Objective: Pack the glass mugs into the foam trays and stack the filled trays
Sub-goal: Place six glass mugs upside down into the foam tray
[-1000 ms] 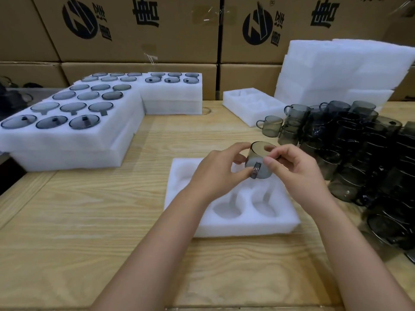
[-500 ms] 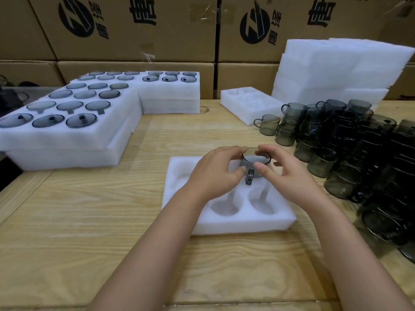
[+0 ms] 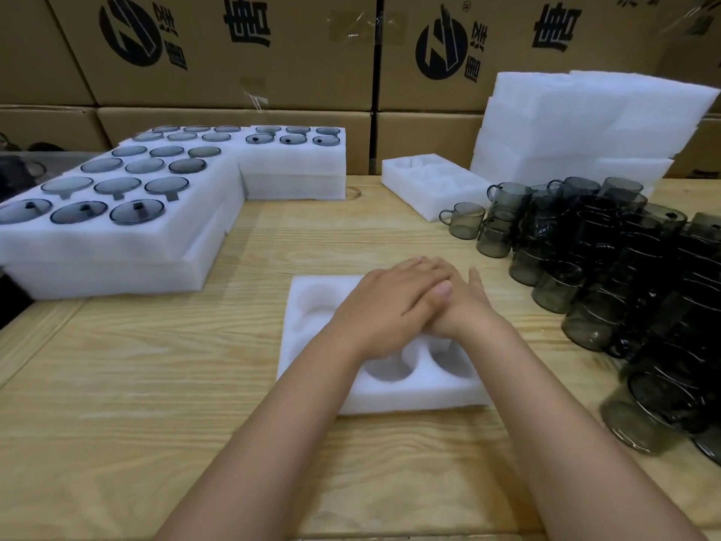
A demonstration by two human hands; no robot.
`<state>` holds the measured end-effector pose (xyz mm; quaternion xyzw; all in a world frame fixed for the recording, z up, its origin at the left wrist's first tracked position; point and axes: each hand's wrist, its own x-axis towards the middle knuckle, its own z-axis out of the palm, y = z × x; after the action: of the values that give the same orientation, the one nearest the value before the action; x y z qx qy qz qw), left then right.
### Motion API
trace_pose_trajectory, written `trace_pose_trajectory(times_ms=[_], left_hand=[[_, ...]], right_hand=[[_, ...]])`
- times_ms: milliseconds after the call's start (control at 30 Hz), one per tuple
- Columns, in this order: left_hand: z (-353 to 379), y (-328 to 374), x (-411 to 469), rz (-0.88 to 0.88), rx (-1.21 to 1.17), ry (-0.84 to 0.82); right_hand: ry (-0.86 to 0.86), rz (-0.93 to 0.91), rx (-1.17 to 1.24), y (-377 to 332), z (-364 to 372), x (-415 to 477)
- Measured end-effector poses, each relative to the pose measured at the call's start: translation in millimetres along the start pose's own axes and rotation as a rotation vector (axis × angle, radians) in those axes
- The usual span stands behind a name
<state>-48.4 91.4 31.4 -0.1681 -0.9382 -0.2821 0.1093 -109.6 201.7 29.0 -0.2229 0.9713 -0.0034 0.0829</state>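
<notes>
Both hands sit over the far-right corner of the foam tray (image 3: pixel 390 402), mid-table. The left hand (image 3: pixel 390 306) lies flat across the right hand (image 3: pixel 468 302), palms down. Fingers of both are straight and held together, pinching nothing. What lies beneath them is hidden (cannot tell whether a mug sits in that pocket). The tray's two near pockets and its far-left pocket show bare white foam.

Loose glass mugs (image 3: pixel 624 267), smoky grey, are crowded and piled on the right side of the wooden table (image 3: pixel 156 365), near the tray. A single mug (image 3: pixel 466 219) stands upright at the cluster's far-left edge, just beside a second foam tray (image 3: pixel 421 177).

On the left is a stack of filled trays (image 3: pixel 117 244), with mug rims showing in the top layer. A further filled stack (image 3: pixel 296 173) stands behind, touching it. A pile of spare foam (image 3: pixel 585 123) sits back right. Cardboard boxes (image 3: pixel 234 52) line the rear.
</notes>
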Motion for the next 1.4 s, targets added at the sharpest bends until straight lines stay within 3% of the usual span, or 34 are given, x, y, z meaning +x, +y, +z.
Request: trace_pose_trajectory(times_ms=[267,433,533,633,700,733,800,867,933,1167,1400], left_hand=[[-2.3,6.0,0.7,-0.006,0.059,-0.073],[4.5,22.0,-12.8,-0.152,0.220,-0.076],[6.6,36.3,-35.1,-0.156,0.345,0.051],[-17.3,21.5,-55.5,-0.146,0.369,0.346],[-34.6,-8.1,-65.5,-0.214,0.237,0.510],[-40.6,-24.1,-70.7,-0.276,0.047,0.556],[-42.4,-48.3,-78.6,-0.406,-0.446,0.619],[-33.4,-64.4,-83.4,-0.513,-0.692,0.627],[-23.6,-73.6,-87.2,-0.535,-0.713,0.573],[-16.5,-73.8,-90.0,-0.474,-0.709,0.462],[-18.2,-69.4,-88.2,-0.484,-0.695,0.470]], right_hand=[[-0.021,0.013,-0.050,1.1,-0.5,0.7],[-0.002,-0.057,-0.030,2.6,-5.5,-8.6],[0.094,-0.053,0.081,9.9,-10.8,-41.8],[0.345,0.072,-0.003,37.6,-0.5,-102.9],[0.548,0.208,-0.052,58.6,14.2,-147.6],[0.615,0.289,-0.026,67.4,23.4,-165.0],[0.630,0.436,0.048,79.2,40.4,-185.1],[0.559,0.505,0.069,84.9,54.2,-191.0],[0.531,0.515,0.073,85.7,61.0,-189.9],[0.706,0.379,0.095,73.1,70.8,-172.6],[0.589,0.357,0.213,75.0,52.5,-152.2]])
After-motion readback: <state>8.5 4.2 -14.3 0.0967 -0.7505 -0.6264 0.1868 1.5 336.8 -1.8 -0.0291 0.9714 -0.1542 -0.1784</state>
